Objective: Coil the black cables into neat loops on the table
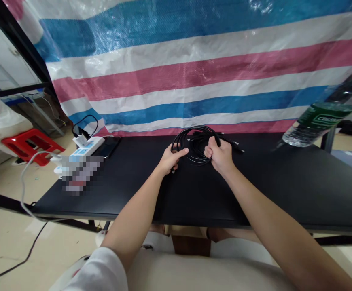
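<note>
A looped bundle of black cable (194,131) is held up between my two hands over the black table. Round its left side curl the fingers and thumb of my left hand (170,158), with a cable end poking out below them. My right hand (220,153) is closed in a fist on the right side of the same loops. Behind the loops, more black cables (235,144) lie on the table, their plug ends pointing right; how many there are is hidden.
On the left of the table (127,194) lie a white power strip (89,147) with plugs, a dark phone (111,145) and a blurred-out item (81,173). A large water bottle (318,121) leans at the right. A striped sheet (179,60) hangs behind. A person sits on a red stool (32,143).
</note>
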`<state>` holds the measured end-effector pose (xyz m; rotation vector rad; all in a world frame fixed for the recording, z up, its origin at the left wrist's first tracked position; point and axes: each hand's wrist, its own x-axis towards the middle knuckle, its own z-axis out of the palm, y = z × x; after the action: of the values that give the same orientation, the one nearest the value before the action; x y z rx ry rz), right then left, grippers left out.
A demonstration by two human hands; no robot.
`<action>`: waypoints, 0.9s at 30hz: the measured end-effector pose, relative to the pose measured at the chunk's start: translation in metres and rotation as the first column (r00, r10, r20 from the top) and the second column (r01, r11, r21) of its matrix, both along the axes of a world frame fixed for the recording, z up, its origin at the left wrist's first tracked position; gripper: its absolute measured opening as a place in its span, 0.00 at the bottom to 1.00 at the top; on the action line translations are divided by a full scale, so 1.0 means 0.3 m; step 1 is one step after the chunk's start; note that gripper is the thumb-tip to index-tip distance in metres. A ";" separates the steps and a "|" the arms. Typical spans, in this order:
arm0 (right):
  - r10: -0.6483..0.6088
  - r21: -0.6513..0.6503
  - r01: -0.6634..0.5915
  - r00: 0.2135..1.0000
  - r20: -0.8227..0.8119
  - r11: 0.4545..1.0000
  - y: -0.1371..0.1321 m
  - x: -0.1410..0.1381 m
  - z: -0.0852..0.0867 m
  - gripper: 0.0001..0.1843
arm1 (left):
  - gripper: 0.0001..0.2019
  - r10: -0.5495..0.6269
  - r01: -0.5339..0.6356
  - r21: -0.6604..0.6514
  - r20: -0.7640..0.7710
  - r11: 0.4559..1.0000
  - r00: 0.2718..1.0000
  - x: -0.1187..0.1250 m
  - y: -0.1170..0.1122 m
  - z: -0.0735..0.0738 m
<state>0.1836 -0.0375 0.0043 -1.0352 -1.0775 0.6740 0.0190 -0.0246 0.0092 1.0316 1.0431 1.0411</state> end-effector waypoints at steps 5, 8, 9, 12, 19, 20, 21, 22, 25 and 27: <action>0.298 0.030 -0.297 0.936 -0.187 0.954 -0.001 -0.028 -0.001 0.35 | 0.14 -0.033 0.036 0.081 -0.034 0.996 0.999 0.013 0.009 -0.008; 0.237 -0.024 -0.238 0.971 -0.039 0.971 0.003 -0.021 -0.016 0.34 | 0.15 -0.022 0.015 0.052 0.134 0.999 0.991 0.019 0.012 -0.001; 0.184 -0.042 -0.182 0.982 0.048 0.982 0.004 -0.019 -0.022 0.33 | 0.17 -0.026 0.021 0.029 0.196 0.999 0.980 0.020 0.011 0.002; 0.011 -0.034 0.000 0.949 0.315 0.999 0.005 -0.020 -0.038 0.30 | 0.24 -0.032 0.037 -0.011 0.327 0.999 0.944 0.013 0.004 0.013; -0.193 0.117 0.154 0.788 0.585 0.981 0.008 -0.051 -0.075 0.19 | 0.32 0.109 -0.100 -0.046 0.318 0.994 0.942 -0.003 0.015 0.012; -0.199 0.103 0.172 0.777 0.597 0.980 0.011 -0.053 -0.085 0.16 | 0.32 0.144 -0.140 -0.032 0.261 0.990 0.955 -0.002 0.022 0.007; -0.205 0.086 0.192 0.769 0.606 0.978 0.014 -0.054 -0.096 0.13 | 0.32 0.181 -0.183 -0.005 0.183 0.983 0.966 -0.001 0.028 0.001; -0.208 0.069 0.211 0.762 0.613 0.975 0.018 -0.055 -0.108 0.12 | 0.31 0.222 -0.226 0.037 0.086 0.973 0.971 -0.002 0.033 -0.005; -0.202 0.035 0.234 0.744 0.637 0.972 0.028 -0.054 -0.139 0.22 | 0.28 0.357 -0.304 0.238 -0.228 0.923 0.906 -0.010 0.040 -0.021; -0.189 0.042 0.215 0.729 0.657 0.976 0.032 -0.056 -0.154 0.27 | 0.23 0.450 -0.320 0.369 -0.350 0.872 0.822 -0.021 0.037 -0.029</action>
<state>0.1669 -0.0280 -0.0418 -1.4568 -1.5319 0.1261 0.0127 -0.0134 0.0005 1.3658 1.5391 1.3713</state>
